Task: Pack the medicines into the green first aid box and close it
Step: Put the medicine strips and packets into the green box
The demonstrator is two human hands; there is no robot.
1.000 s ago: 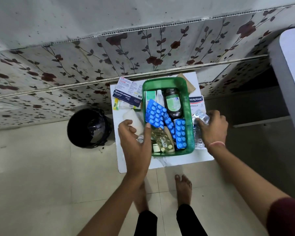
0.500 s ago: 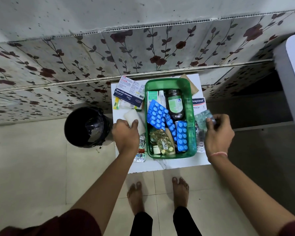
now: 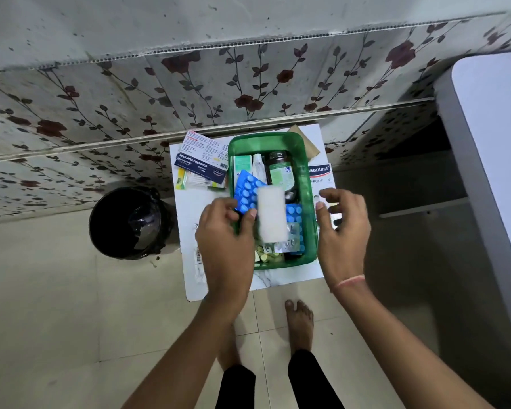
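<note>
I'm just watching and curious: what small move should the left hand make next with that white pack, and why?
Probably lower the white pack and let go. The left hand holds it by its edge over the open green box, above the blue blister strips, so it appears already in place to drop in. The right hand hovers open beside the box, holding nothing.

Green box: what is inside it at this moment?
Inside the green box: blue blister strips, a dark bottle, a white tube, and a white pack at the left hand. Items beneath are covered.
</note>
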